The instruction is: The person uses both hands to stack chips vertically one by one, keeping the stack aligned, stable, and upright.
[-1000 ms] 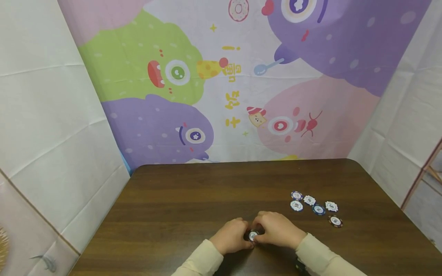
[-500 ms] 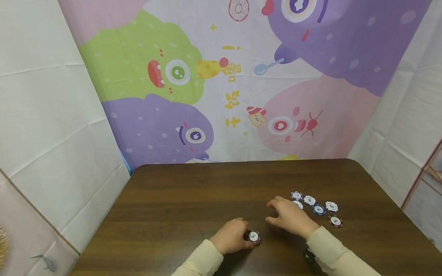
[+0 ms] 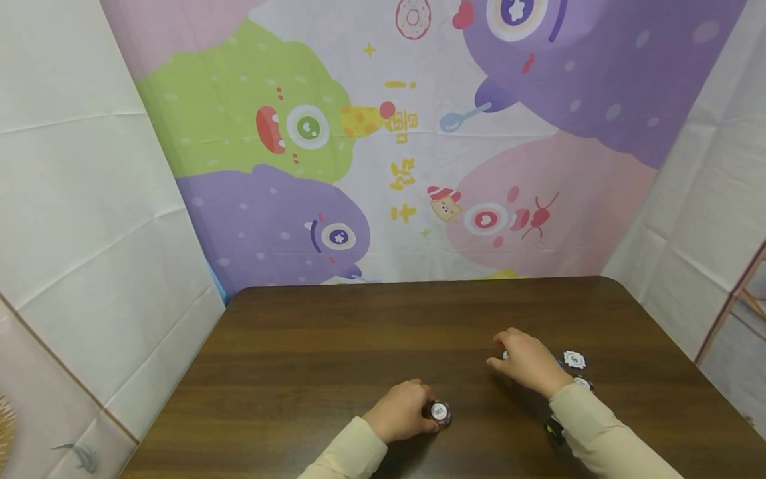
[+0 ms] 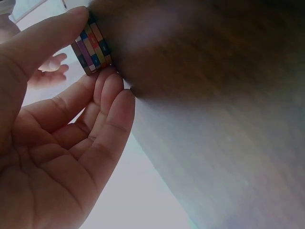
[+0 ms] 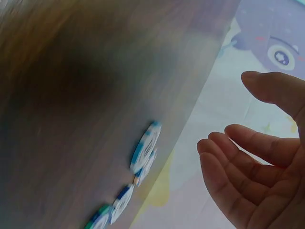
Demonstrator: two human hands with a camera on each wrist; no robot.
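Near the front of the table, my left hand (image 3: 402, 411) holds a short stack of poker chips (image 3: 439, 412), whose top chip has a white centre and a dark rim. In the left wrist view the thumb lies on one side of the stack (image 4: 91, 50) and the fingertips on the other, with coloured edges between them. Further right, my right hand (image 3: 529, 364) reaches over loose chips and hides several of them. Its fingers are apart and gently bent with nothing between them. A white-and-blue chip (image 5: 145, 147) lies flat below it in the right wrist view.
A white chip (image 3: 574, 360) and a partly covered brown-edged chip (image 3: 584, 382) lie right of the right hand on the dark wooden table (image 3: 311, 346). Behind the table hangs a cartoon-printed cloth (image 3: 383, 253); a pale sheet (image 3: 114, 199) hangs at the left.
My right hand has left the stack and moved right and away from me to the loose chips, its fingers spreading. My left hand has stayed at the stack.
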